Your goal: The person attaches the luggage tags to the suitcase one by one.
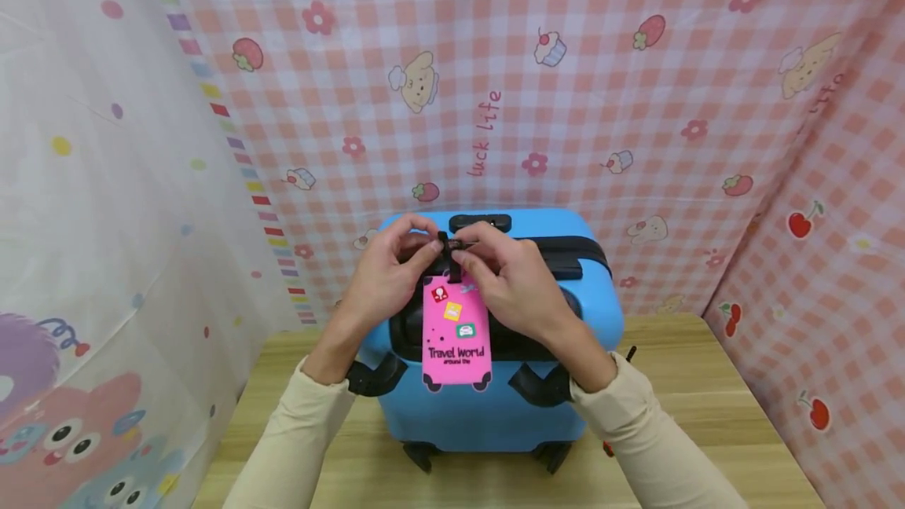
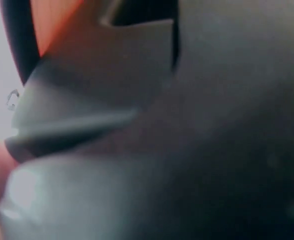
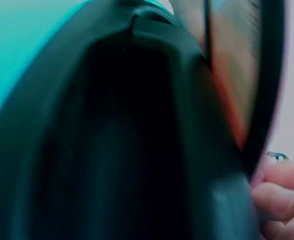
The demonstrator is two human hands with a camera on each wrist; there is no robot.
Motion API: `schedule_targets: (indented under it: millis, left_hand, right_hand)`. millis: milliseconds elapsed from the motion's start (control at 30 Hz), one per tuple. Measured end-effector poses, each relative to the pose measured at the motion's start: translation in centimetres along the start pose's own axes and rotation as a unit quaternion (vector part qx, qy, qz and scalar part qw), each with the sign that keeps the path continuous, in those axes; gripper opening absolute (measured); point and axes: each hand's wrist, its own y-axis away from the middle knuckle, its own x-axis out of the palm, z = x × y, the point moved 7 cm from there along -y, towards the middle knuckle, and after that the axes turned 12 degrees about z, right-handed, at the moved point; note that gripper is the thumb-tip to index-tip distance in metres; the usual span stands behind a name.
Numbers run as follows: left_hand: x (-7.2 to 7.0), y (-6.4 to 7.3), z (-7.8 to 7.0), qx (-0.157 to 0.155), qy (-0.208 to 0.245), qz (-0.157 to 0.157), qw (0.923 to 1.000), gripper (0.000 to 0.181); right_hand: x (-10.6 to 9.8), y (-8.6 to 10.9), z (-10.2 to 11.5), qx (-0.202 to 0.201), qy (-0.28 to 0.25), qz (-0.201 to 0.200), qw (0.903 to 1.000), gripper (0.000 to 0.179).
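A pink luggage tag (image 1: 456, 340) printed "Travel World" hangs upright against the front of a blue suitcase (image 1: 488, 415) in the head view. Its black strap (image 1: 455, 267) rises over the suitcase's black side handle. My left hand (image 1: 382, 277) pinches the strap's upper end between thumb and fingers. From the other side, my right hand (image 1: 519, 285) pinches the strap close by, near its small buckle. In the right wrist view, curled fingers (image 3: 279, 200) show at the right edge beside dark plastic. Blurred dark plastic fills most of the left wrist view.
The suitcase lies on a wood-grain table (image 1: 679, 383), with black wheels (image 1: 419, 455) toward me. A second black handle (image 1: 481, 222) is at its far side. A pink checked cloth (image 1: 495, 61) hangs behind, and a white patterned cloth (image 1: 127, 179) hangs at left.
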Motion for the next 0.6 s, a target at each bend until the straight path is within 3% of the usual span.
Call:
schedule_targets:
  millis: [333, 600]
  left_hand:
    - [0.08, 0.09, -0.11, 0.005, -0.014, 0.000, 0.9999, 0.011]
    - [0.12, 0.04, -0.01, -0.006, -0.008, 0.003, 0.9999, 0.010]
  right_hand:
    - [0.50, 0.25, -0.19, 0.006, -0.008, -0.034, 0.9994, 0.017]
    - [0.66, 0.06, -0.19, 0.043, -0.030, -0.056, 0.9971, 0.023]
